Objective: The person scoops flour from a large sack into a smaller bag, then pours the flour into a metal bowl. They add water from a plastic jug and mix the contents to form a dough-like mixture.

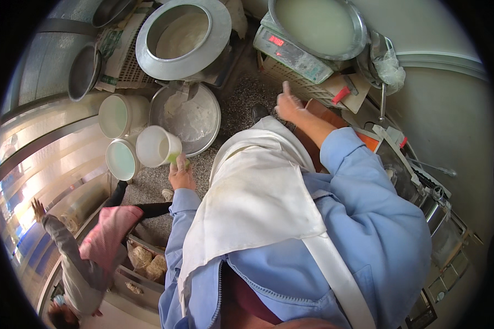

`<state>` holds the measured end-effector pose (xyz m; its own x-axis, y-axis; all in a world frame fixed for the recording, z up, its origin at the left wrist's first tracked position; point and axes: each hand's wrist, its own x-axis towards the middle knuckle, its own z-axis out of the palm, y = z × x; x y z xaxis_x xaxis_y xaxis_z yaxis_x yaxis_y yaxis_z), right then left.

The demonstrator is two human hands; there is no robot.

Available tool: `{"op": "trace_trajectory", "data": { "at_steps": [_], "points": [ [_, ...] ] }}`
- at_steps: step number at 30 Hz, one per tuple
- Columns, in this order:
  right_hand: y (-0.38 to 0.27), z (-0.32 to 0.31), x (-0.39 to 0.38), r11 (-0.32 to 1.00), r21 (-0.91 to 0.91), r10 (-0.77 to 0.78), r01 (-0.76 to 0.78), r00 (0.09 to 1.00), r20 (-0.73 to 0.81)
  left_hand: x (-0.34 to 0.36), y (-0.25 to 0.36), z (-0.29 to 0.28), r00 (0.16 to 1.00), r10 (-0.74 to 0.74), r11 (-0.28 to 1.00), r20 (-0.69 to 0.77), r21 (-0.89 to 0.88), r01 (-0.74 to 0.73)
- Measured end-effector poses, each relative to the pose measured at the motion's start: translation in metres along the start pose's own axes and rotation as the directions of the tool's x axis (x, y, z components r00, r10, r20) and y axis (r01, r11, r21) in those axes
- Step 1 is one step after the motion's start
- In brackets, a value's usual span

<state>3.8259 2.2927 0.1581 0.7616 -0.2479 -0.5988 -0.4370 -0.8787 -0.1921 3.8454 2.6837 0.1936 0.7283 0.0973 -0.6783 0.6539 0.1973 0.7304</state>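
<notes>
My left hand (182,174) is closed round the light-green handle of a white plastic jug (153,147). The jug is tilted, beside a wide metal basin (218,118) holding white powder and a metal scoop (190,89). My right hand (288,104) is held out in front of me, one finger extended and nothing visible in it. Just beyond it stands a digital scale (291,55) with a lit red display. A steel bowl (362,38) of cloudy whitish liquid rests on the scale.
A large metal pot (148,55) with a broad rim holds pale contents. White buckets (112,116) stand at the left. The scale sits on a plastic crate (291,79), near a red-handled tool (343,94). Another person (88,257) reaches out at lower left.
</notes>
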Motion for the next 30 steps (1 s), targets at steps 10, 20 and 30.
{"op": "trace_trajectory", "data": {
  "at_steps": [10, 20, 30],
  "points": [
    [0.08, -0.013, 0.048, 0.983, -0.141, 0.135, -0.121, 0.987, 0.09, -0.005, -0.007, -0.012, 0.977, -0.047, 0.996, -0.21, -0.078, 0.031],
    [0.086, -0.023, 0.057, 0.981, -0.181, 0.089, -0.07, 0.991, 0.102, -0.017, -0.006, 0.01, 0.938, -0.026, 0.991, -0.345, -0.131, -0.02],
    [0.092, -0.02, 0.058, 0.987, -0.16, 0.033, -0.02, 0.996, 0.083, -0.019, -0.021, 0.012, 0.945, -0.039, 0.987, -0.325, -0.158, -0.013]
  ]
}}
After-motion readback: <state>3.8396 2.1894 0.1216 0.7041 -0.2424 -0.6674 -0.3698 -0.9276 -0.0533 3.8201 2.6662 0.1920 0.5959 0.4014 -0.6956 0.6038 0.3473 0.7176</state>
